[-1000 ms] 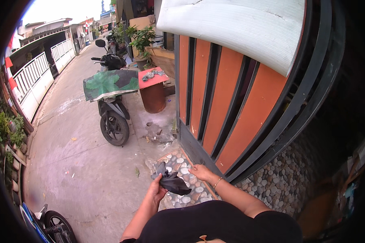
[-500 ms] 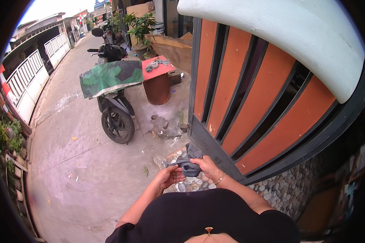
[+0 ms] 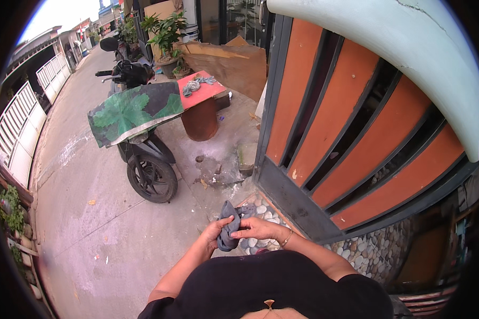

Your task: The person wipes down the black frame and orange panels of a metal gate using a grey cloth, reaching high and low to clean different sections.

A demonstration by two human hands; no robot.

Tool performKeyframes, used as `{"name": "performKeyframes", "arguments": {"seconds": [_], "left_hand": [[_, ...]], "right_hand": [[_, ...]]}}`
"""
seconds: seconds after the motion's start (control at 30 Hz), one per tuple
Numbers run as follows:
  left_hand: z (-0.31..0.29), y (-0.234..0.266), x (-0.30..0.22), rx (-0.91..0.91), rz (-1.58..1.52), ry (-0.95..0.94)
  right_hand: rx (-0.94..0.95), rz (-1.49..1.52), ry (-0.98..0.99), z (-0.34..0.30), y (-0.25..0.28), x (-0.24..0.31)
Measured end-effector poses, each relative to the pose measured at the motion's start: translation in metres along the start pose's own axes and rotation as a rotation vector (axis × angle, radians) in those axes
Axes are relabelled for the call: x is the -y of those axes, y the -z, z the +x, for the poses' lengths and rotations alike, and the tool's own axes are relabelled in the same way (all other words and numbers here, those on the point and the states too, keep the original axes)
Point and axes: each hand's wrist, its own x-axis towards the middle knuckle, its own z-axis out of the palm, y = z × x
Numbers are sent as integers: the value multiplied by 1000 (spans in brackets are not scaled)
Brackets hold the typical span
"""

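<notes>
A bunched grey cloth (image 3: 228,227) is held in front of my body, above the pebbled paving. My left hand (image 3: 214,232) grips it from the left with the thumb on top. From the right, my right hand (image 3: 255,228) has its fingers closed on the other side of it. A darker, speckled end of cloth sticks out beyond the right hand. More grey cloths (image 3: 197,84) lie in a loose heap on a red board (image 3: 203,93), out of reach of both hands.
Ahead stands a motorbike (image 3: 151,173) with a green leaf-patterned sheet (image 3: 125,114) over its front. A brown drum-like base (image 3: 199,125) supports the red board. On the right is an orange slatted gate (image 3: 346,95). Potted plants (image 3: 167,40) and a brown panel (image 3: 229,64) stand behind.
The cloth has been turned and gathered into a tighter upright bundle, slightly to the left. My left hand now grips it more firmly, and my right hand has shifted across it. The view has swung right.
</notes>
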Motion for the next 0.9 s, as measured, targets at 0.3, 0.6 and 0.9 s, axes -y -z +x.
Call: {"name": "performKeyframes", "arguments": {"seconds": [0.3,0.6,0.9], "left_hand": [[65,41,-90,40,-393,-168],[101,40,-143,6,-388,-261],[150,37,-229,12,-242,-262]], "right_hand": [[-1377,-1036,519,-103,142,131],[-1827,-1987,193,-120,282,265],[-2092,-2166,-325,-177,299,306]]}}
